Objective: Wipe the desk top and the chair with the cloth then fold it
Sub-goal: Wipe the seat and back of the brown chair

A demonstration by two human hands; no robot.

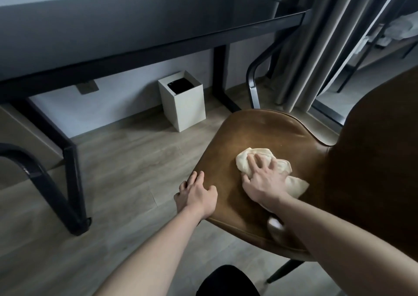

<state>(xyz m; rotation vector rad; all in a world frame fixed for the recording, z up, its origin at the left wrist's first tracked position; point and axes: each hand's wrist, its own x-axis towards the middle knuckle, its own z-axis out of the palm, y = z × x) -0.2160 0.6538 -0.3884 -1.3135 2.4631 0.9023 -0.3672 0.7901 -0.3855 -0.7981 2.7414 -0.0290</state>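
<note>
A: Where's the cloth (269, 167)?
B: On the chair (253, 137) seat, the brown leather one, right of centre. Cream cloth, bunched up, lying toward the back of the seat near the backrest.

A: Right hand (263, 180)?
B: Flat on top of the cloth, fingers spread and mostly straight, pressing it into the seat. Grip is released, palm down; the thumb lies at the cloth's left edge. Part of the cloth pokes out to the right of the wrist.

A: Left hand (196, 194)?
B: On the seat's left front edge. Fingers curl over the rim, thumb on top of the leather, so the grip is grasping the chair edge. It's apart from the cloth.

A: Tabletop (158, 22)?
B: Dark, glossy, on a black frame with black legs, upper half of the view. Sits behind the chair, well apart from both hands.

A: Other stuff?
B: White square bin (184, 106) with a dark liner on the wood floor (117, 160), under the tabletop by the wall. Grey curtain (321, 42) at upper right. A black curved metal leg (34, 171) at far left; can't tell what it belongs to. Dark blob at bottom centre, can't tell what it is.
</note>
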